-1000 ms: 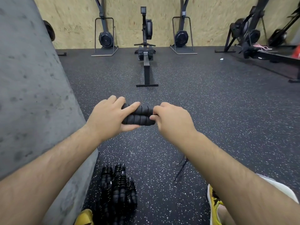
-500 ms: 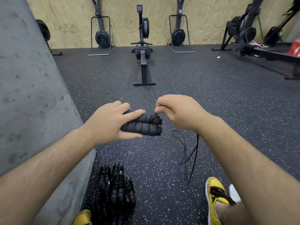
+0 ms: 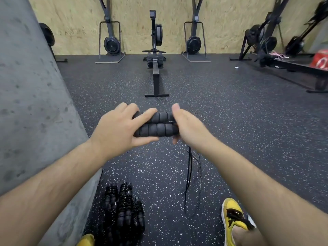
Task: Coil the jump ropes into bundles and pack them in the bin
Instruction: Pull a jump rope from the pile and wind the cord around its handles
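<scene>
**One rope mid-wrap, several bundled, no bin in sight**

The person's left hand (image 3: 120, 128) grasps a pair of black foam handles (image 3: 158, 125), held side by side and level, out in front of the body above the floor (image 3: 248, 139). The right hand (image 3: 188, 126) is at the handles' right end, thumb above and fingers curled below. It is blurred, but it appears to be holding the thin cord (image 3: 189, 174), which comes out from under it and hangs down until its loose loops lie on the floor beside a yellow shoe (image 3: 232, 215).

Judging by that hanging length, little or none of this cord is wound onto the handles yet, and no turns show on the exposed foam. So this bundle looks barely begun.

Lower down, against the foot of the concrete wall (image 3: 35, 103), lies a pile of finished bundles (image 3: 124, 206), each with cord wrapped tightly round its handles. There are at least three; the exact count is hard to make out.

No bin is visible, so the packing step seems to be wholly ahead. This rope has to be wound, and then every bundle must go into the bin.
</scene>
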Demonstrator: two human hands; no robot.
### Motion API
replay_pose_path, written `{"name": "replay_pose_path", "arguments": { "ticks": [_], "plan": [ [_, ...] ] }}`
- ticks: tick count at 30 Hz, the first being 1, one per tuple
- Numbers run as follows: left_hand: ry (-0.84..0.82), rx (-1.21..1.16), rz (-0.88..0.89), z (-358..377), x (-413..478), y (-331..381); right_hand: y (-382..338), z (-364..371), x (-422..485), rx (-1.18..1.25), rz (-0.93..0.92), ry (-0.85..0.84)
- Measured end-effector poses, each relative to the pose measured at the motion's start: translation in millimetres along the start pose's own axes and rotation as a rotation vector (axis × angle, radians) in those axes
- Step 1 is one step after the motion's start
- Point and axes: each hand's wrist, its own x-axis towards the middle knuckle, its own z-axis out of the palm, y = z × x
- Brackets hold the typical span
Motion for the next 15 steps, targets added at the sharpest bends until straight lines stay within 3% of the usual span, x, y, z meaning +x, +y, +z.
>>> {"name": "replay_pose_path", "arguments": {
  "ticks": [3, 15],
  "plan": [
    [0.003, -0.013, 0.078, 2, 3, 7, 5, 15, -7, -0.106, -0.038, 0.138],
    [-0.037, -0.076, -0.038, -5, 2, 11, -7, 17, -9, -0.090, -0.205, 0.250]
  ]
}}
